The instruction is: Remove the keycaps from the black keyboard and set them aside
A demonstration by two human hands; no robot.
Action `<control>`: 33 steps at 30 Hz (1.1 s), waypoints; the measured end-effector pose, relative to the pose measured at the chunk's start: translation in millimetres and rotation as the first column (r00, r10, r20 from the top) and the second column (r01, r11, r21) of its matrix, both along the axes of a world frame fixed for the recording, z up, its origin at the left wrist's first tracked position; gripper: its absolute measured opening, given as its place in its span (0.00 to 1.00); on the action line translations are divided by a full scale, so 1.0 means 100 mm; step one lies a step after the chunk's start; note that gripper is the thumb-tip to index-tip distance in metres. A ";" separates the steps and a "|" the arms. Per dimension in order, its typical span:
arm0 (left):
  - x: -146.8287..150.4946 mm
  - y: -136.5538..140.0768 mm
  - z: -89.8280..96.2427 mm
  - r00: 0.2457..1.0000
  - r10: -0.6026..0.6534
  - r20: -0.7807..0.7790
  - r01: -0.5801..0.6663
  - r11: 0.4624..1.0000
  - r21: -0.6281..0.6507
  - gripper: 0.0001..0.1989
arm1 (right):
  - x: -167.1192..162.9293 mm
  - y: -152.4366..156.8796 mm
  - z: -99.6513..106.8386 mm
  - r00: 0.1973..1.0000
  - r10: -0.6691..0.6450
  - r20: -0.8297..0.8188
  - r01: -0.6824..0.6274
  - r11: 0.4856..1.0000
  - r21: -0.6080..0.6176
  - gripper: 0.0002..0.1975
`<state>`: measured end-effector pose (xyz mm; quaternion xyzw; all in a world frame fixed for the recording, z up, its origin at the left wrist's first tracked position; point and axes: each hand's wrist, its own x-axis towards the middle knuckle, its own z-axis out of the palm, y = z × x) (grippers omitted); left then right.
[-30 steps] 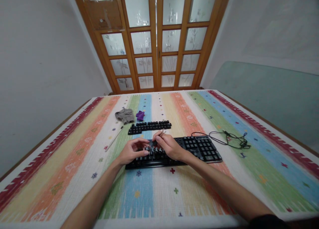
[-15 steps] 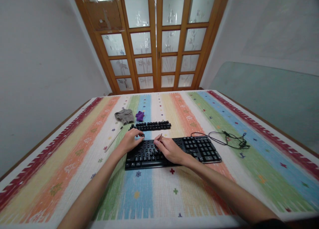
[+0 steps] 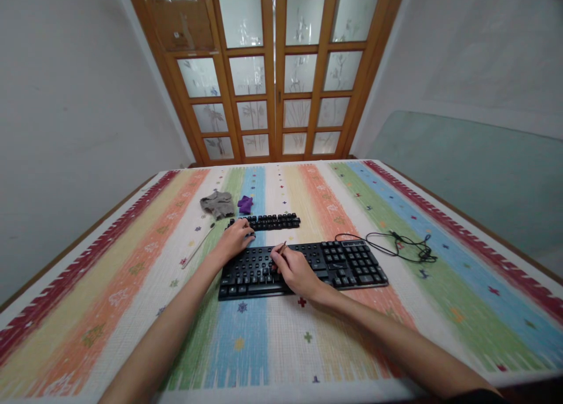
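Observation:
A black keyboard point(image 3: 259, 288) lies on the table, and many of its main-section keycaps are off, leaving small switches showing. Beyond it sit rows of loose black keycaps point(image 3: 277, 221). My left hand point(image 3: 235, 240) is closed at the keyboard's upper left edge, beside those rows. A small dark piece, apparently a keycap point(image 3: 251, 235), shows at its fingertips. Over the middle of the keyboard, my right hand point(image 3: 299, 271) is closed around a thin brownish stick point(image 3: 282, 247). The stick's upper end pokes out above the fingers; its lower end is hidden.
A crumpled grey cloth point(image 3: 217, 204) and a purple cloth point(image 3: 245, 204) lie behind the keycaps. A thin light stick with a dark tip point(image 3: 196, 248) rests at left. The coiled black cable point(image 3: 409, 247) lies to the right on the striped tablecloth point(image 3: 343, 339).
My left hand has shifted slightly away from me, toward the loose keycap rows, and its fingers curl more. My right hand stays over the keyboard with the stick, barely moved.

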<state>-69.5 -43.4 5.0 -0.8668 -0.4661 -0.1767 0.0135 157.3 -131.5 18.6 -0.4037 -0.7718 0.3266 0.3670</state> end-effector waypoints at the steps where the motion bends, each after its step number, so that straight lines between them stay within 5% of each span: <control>1: -0.01 0.01 0.00 1.000 0.004 0.000 -0.004 1.000 0.003 0.06 | 0.00 0.00 0.01 1.000 0.002 0.010 -0.002 1.000 0.006 0.12; 10: -0.02 0.02 -0.02 0.999 0.018 0.042 -0.019 1.000 0.015 0.07 | -0.06 -0.02 -0.10 0.994 0.059 0.094 -0.076 0.978 0.192 0.13; 15: -0.02 0.05 -0.04 1.000 -0.010 0.017 0.010 1.000 0.005 0.09 | -0.18 -0.05 -0.05 0.919 0.064 0.388 -0.201 0.924 0.324 0.15; 19: -0.02 0.06 -0.02 0.999 -0.006 0.032 0.006 1.000 -0.006 0.09 | -0.28 0.08 0.11 0.873 0.010 0.487 -0.131 0.968 0.214 0.14; 25: -0.03 0.06 -0.01 0.999 0.002 0.043 -0.001 1.000 -0.019 0.09 | -0.29 0.40 0.10 0.972 0.032 0.233 -0.017 0.998 -0.069 0.12; 33: 0.01 0.07 -0.03 0.999 -0.009 0.038 0.010 1.000 -0.008 0.07 | -0.13 0.48 0.07 0.994 -0.012 0.106 0.026 0.991 -0.134 0.17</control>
